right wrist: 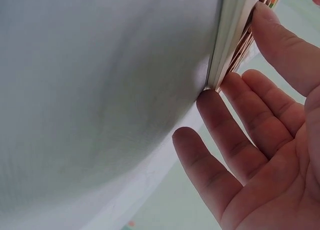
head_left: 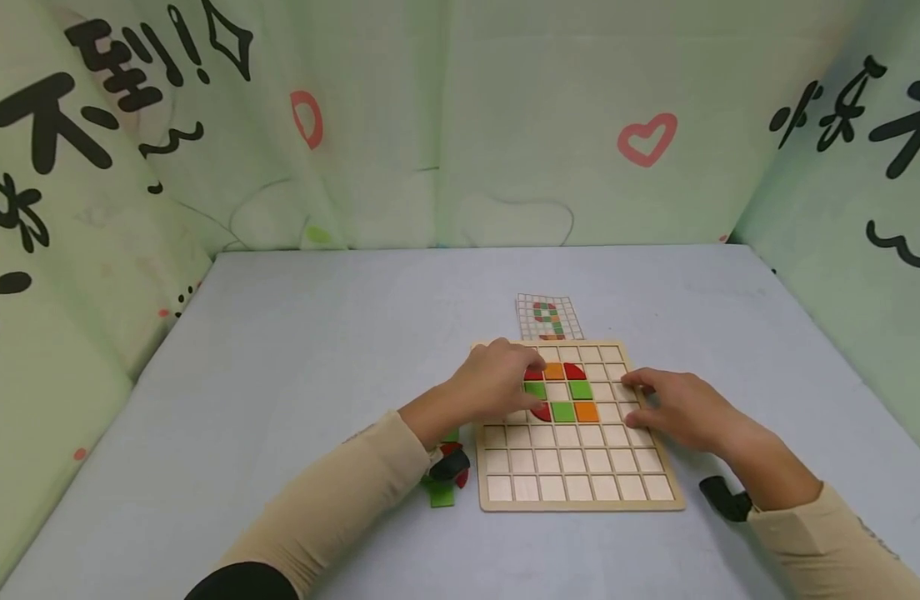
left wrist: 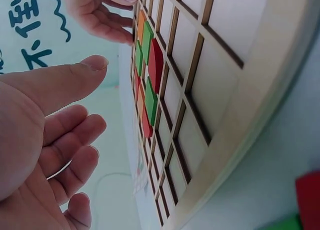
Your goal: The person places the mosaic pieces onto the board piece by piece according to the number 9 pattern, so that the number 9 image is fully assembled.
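Note:
A wooden grid board (head_left: 580,505) lies on the table with red, green and orange pieces set in its upper cells. Among them are a red rounded piece (head_left: 574,372), an orange square (head_left: 587,412) and a green square (head_left: 562,412). Over the board's upper left is my left hand (head_left: 493,382), thumb and fingers apart; the left wrist view shows nothing held. My right hand (head_left: 681,408) touches the board's right edge. In the right wrist view its thumb (right wrist: 282,45) rests on the grid side, and fairly straight fingers (right wrist: 232,132) lie along the edge.
Behind the board lies a gridded card (head_left: 572,317) with a coloured pattern, its near part hidden. Loose red and green pieces, including a green one (head_left: 442,496), lie left of the board, partly under my left forearm. Printed curtains surround the table (head_left: 340,333).

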Demonstrator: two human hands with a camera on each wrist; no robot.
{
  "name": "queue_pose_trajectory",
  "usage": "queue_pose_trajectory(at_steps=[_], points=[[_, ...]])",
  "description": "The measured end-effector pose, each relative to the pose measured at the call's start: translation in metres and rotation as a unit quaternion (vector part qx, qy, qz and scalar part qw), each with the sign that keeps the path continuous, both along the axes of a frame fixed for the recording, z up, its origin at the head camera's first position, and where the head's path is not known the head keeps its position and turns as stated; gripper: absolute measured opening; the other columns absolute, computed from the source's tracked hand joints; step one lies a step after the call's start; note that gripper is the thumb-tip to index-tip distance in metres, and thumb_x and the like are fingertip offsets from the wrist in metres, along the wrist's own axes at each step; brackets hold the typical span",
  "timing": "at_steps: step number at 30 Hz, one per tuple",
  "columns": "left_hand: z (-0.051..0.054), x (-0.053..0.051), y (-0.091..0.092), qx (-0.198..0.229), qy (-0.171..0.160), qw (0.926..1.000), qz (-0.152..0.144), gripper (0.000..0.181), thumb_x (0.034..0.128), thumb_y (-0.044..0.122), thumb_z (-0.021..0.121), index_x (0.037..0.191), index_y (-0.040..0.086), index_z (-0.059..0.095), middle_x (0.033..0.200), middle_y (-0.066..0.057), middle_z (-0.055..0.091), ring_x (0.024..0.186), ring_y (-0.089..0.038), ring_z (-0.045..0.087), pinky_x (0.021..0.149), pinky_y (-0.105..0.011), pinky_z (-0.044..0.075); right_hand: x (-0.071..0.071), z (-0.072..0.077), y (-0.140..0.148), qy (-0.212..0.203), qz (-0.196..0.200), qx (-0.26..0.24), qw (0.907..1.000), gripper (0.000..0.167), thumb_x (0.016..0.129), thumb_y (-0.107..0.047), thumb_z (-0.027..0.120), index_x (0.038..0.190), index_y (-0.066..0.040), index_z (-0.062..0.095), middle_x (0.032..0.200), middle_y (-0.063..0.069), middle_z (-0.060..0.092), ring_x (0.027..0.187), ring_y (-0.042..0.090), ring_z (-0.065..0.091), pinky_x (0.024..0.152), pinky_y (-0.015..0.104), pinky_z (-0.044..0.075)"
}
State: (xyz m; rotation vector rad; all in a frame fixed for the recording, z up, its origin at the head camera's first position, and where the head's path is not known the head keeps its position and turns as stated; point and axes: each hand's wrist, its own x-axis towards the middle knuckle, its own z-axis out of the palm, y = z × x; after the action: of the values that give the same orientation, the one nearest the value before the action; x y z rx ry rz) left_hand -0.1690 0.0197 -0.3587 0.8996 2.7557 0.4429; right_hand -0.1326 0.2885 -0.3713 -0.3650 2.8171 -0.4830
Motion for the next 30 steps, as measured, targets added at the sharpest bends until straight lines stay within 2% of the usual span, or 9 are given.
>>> queue_pose_trajectory(at_steps=[7,14,17,24,30], points=[[-0.002,0.003,-0.018,-0.005,0.009,0.9997,0.02,0.046,0.089,0.036,0.076,0.13,0.017,0.067,0.121,0.007,0.067,0.109,-0.016,0.055,0.092,-0.036,0.045,0.001,0.0,0.0,0.0,0.0,-0.003,1.0,0.057,0.088,-0.026,0.077,0.132,0.004,0.057,0.12,0.025,0.062,0.11,0.043,0.057,0.092,0.058,0.045],[-0.005,0.008,-0.04,0.012,0.01,0.9995,0.029,0.043,0.0873,0.032,0.079,0.125,0.014,0.069,0.117,0.005,0.069,0.108,-0.018,0.055,0.093,-0.038,0.045,0.001,-0.002,0.002,0.013,0.004,-0.004,0.9999,0.054,0.087,-0.025,0.077,0.129,0.003,0.059,0.118,0.023,0.064,0.11,0.042,0.058,0.092,0.057,0.045],[-0.006,0.01,-0.047,0.024,-0.004,0.9989,0.041,0.041,0.0863,0.028,0.08,0.123,0.012,0.069,0.115,0.003,0.069,0.108,-0.019,0.056,0.093,-0.037,0.046,0.001,-0.002,0.002,0.012,0.004,-0.005,0.9999,0.054,0.087,-0.025,0.077,0.13,0.003,0.058,0.118,0.023,0.063,0.11,0.043,0.057,0.092,0.057,0.045],[-0.009,0.014,-0.065,0.072,-0.062,0.9936,0.061,0.041,0.0869,0.02,0.08,0.124,0.007,0.067,0.116,-0.001,0.067,0.111,-0.019,0.058,0.096,-0.033,0.048,0.0,-0.002,0.001,0.007,0.003,-0.003,1.0,0.055,0.088,-0.025,0.077,0.131,0.003,0.058,0.119,0.023,0.063,0.111,0.043,0.057,0.093,0.058,0.044],[-0.012,0.017,-0.077,0.077,-0.084,0.9907,0.075,0.044,0.0865,0.017,0.08,0.126,0.006,0.066,0.12,-0.003,0.067,0.113,-0.021,0.059,0.097,-0.035,0.048,0.0,-0.002,0.0,0.006,-0.001,0.001,1.0,0.056,0.088,-0.025,0.077,0.131,0.003,0.058,0.12,0.024,0.063,0.112,0.043,0.057,0.093,0.058,0.044]])
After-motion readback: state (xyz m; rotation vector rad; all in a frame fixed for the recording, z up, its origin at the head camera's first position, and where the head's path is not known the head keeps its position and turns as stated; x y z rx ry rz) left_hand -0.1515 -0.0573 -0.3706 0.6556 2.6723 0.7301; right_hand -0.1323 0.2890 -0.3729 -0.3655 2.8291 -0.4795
